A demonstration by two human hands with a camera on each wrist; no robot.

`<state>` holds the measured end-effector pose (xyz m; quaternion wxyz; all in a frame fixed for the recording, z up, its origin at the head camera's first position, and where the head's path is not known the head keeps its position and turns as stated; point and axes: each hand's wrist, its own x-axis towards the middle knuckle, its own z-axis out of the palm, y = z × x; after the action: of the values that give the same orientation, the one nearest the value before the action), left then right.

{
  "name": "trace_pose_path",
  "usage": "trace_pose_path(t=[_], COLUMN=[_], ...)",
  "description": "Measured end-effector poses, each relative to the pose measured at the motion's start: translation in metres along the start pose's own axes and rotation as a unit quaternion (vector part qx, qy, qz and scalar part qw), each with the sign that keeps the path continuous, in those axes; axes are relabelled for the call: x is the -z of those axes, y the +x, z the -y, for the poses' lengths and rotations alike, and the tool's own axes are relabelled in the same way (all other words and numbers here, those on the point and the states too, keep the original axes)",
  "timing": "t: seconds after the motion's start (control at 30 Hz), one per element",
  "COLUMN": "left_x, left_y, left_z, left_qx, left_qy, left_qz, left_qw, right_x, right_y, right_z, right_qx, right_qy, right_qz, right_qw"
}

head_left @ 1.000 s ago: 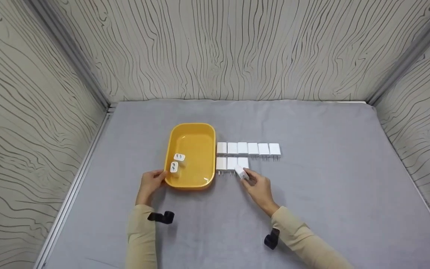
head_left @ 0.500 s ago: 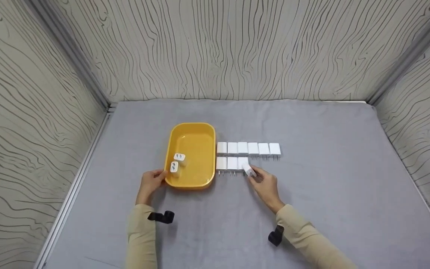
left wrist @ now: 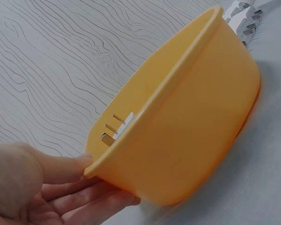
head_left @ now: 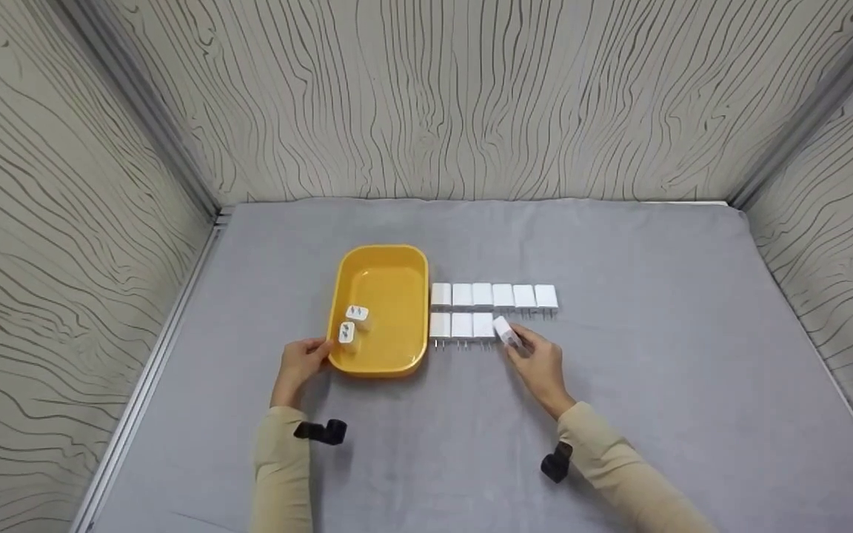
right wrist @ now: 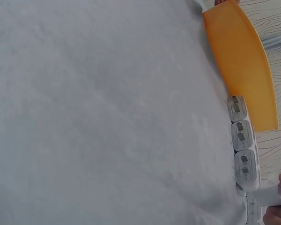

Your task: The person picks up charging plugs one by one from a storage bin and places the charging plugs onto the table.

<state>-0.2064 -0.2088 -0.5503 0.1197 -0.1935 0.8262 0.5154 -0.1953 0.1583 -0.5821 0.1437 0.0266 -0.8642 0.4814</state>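
My left hand (head_left: 302, 368) grips the near-left corner of a yellow plastic tub (head_left: 389, 289). In the left wrist view the thumb lies on the rim and the fingers are underneath. Between thumb and fingers, my right hand (head_left: 541, 370) pinches a white charger plug (head_left: 506, 330), tilted, at the right end of the near row. That row holds three white chargers (head_left: 461, 326) lying flat, prongs toward me. Behind it lies a longer row of several matching chargers (head_left: 482, 295). Two chargers (head_left: 357, 314) stand prongs-up inside the tub. At the right wrist view's edge, the held charger (right wrist: 267, 196) is partly cut off.
Both rows run rightward from the tub's right side on a grey cloth (head_left: 641, 326). Pale panels with wavy lines (head_left: 426, 104) enclose the back and sides. A black wrist camera (head_left: 556, 463) sits on the right sleeve, another (head_left: 323, 431) on the left.
My right hand has moved right with the charger, from over the near row's third charger to beside its right end. The left hand and the tub have stayed in place.
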Motion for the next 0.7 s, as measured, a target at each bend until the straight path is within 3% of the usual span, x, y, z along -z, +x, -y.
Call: trace_pose_path(t=[0.23, 0.43, 0.7], left_x=[0.0, 0.0, -0.001], left_y=[0.001, 0.001, 0.001], left_z=[0.0, 0.001, 0.002], left_qx=[0.006, -0.002, -0.009], left_qy=[-0.002, 0.01, -0.013], left_qz=[0.001, 0.001, -0.009], left_qw=[1.0, 0.9999, 0.9998], right_x=[0.002, 0.0, -0.001], right_y=[0.006, 0.011, 0.014], right_z=[-0.002, -0.005, -0.007], right_qx=[-0.026, -0.014, -0.007], right_qy=[-0.035, -0.078, -0.113], right_qz=[0.013, 0.027, 0.04], right_qw=[0.999, 0.9965, 0.9928])
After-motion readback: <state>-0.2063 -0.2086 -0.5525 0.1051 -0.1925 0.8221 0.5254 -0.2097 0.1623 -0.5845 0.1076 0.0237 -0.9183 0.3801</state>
